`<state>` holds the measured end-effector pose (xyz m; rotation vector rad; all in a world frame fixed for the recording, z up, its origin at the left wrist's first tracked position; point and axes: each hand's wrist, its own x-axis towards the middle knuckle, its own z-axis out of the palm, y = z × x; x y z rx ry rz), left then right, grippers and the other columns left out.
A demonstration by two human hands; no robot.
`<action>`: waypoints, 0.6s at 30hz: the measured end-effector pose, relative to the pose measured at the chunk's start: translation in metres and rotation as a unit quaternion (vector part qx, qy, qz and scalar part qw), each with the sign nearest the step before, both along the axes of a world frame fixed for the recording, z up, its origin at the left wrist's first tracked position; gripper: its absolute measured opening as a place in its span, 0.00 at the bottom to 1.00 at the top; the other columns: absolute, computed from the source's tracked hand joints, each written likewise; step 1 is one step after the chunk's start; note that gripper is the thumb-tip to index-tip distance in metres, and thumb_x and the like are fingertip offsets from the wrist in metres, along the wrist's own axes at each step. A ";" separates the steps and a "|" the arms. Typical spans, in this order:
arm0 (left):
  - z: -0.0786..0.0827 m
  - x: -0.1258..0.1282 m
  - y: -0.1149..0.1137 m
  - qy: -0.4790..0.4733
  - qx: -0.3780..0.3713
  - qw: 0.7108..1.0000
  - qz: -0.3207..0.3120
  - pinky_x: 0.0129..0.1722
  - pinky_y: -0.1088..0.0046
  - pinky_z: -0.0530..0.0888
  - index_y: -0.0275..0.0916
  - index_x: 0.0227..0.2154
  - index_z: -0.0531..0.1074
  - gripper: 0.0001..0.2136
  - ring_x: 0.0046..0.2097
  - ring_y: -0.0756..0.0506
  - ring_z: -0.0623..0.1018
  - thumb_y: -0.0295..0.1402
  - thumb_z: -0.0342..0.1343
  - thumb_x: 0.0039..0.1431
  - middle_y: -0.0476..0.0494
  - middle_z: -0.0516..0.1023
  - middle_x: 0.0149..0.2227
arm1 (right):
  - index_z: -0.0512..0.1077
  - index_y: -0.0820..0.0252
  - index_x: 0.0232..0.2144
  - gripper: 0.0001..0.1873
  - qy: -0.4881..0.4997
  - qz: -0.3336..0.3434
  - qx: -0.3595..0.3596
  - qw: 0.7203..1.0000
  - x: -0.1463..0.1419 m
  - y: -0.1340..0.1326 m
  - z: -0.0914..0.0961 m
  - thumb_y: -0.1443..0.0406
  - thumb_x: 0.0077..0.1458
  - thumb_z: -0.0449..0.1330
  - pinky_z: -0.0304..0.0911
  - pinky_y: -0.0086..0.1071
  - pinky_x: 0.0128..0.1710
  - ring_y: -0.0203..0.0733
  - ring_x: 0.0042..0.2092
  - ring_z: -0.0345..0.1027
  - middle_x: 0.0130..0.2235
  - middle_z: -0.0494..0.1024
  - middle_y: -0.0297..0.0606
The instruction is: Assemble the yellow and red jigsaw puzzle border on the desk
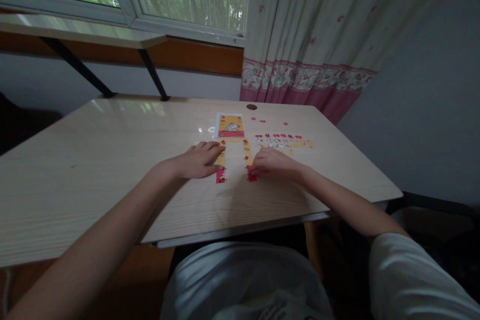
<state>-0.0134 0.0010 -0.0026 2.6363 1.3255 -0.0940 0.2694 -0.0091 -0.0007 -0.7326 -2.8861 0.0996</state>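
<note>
- The right hand (275, 162) is curled, knuckles up, its fingertips at the lower part of the right puzzle strip (249, 159); they hide part of its outer side, and I cannot tell whether they pinch a piece or only press on it.
- The left hand (198, 161) lies palm down, thumb held apart from the fingers, the tips covering parts of the left puzzle strip (220, 160).
- Small prints on both strips are too dim to read; whether a thin yellow band links their far ends is hard to make out.
- Both strips lie between the hands, about midway between the near and far edges of the desk (112, 160), bare wood showing between them.
- Just beyond the strips, toward the far edge, is a flat rectangular picture card (230, 124) with a white border, yellow and red ground and a pale animal.
- Loose pieces (287, 141), knobbed, in red, white and yellow, lie in rows beyond the right hand, toward the desk's right edge; a few red pieces (263, 121) sit apart, nearer the far edge.
- The desk has pale wood grain and a round hole (251, 107) near its far edge.
</note>
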 end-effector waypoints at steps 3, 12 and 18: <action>0.001 0.001 -0.001 -0.005 0.001 1.000 0.003 0.58 0.49 0.62 0.33 0.64 0.55 0.33 0.63 0.29 0.60 0.48 0.45 0.61 0.27 0.58 0.64 | 0.76 0.60 0.36 0.11 -0.016 0.004 0.035 0.999 0.000 -0.004 0.000 0.61 0.62 0.56 0.53 0.34 0.39 0.41 0.38 0.66 0.35 0.79 0.39; 0.000 0.000 0.000 0.003 -0.004 1.000 0.009 0.59 0.49 0.61 0.35 0.64 0.54 0.33 0.64 0.30 0.58 0.49 0.44 0.61 0.28 0.57 0.65 | 0.75 0.59 0.40 0.10 0.037 0.000 0.003 0.999 0.002 -0.004 0.000 0.62 0.62 0.57 0.57 0.34 0.44 0.41 0.42 0.68 0.40 0.80 0.39; 0.002 0.000 -0.001 -0.002 -0.006 1.000 0.007 0.59 0.50 0.61 0.34 0.64 0.55 0.33 0.64 0.30 0.59 0.49 0.45 0.61 0.28 0.57 0.65 | 0.76 0.56 0.40 0.10 0.054 0.008 -0.042 0.998 0.003 -0.003 -0.001 0.61 0.63 0.56 0.58 0.34 0.46 0.39 0.43 0.69 0.42 0.81 0.36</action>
